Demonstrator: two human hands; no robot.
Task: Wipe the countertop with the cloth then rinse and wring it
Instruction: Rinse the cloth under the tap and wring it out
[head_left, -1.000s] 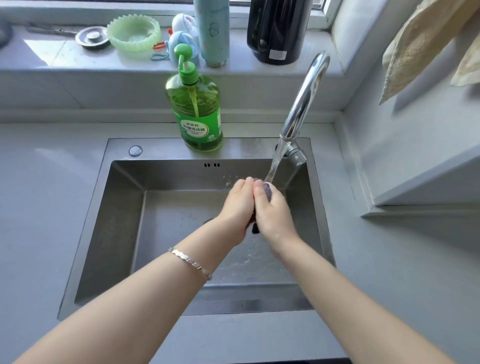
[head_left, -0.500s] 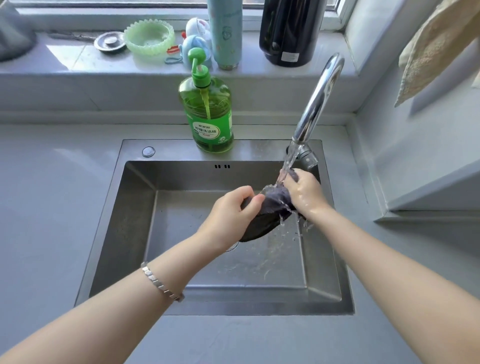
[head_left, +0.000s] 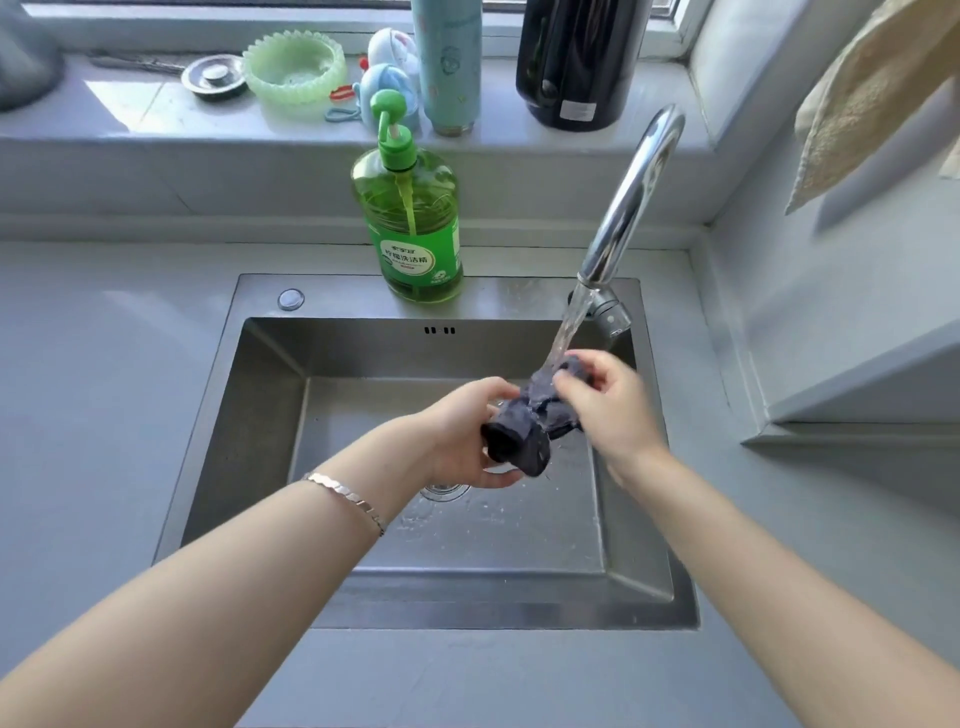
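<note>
My left hand (head_left: 462, 436) has its fingers clamped on the near, bunched end of the dark cloth (head_left: 530, 421). The cloth stretches up and right over the sink (head_left: 270, 415), under the running stream from the tap (head_left: 631, 192). My right hand (head_left: 608, 400) pinches the far end, fingers closed on the wet folds just where the water lands.

What could go wrong, as I judge it: the stream hits the cloth high above the basin floor, so water could splash onto the desk (head_left: 104, 389) to the left or right and undo the wiping. A loose pinch on the soaked fabric could let it slip and drop onto the drain (head_left: 441, 491). If I twist it outside the basin, drips would land on the desk.

Containers, left to right: on the far sill, a pale green scalloped bowl (head_left: 293, 67), contents hard to tell; a pump bottle (head_left: 410, 228) on the sink's far rim, mostly full of green liquid; a teal flask (head_left: 449, 67) and a black jug (head_left: 576, 62), contents hidden. The sink holds only splashed water.
</note>
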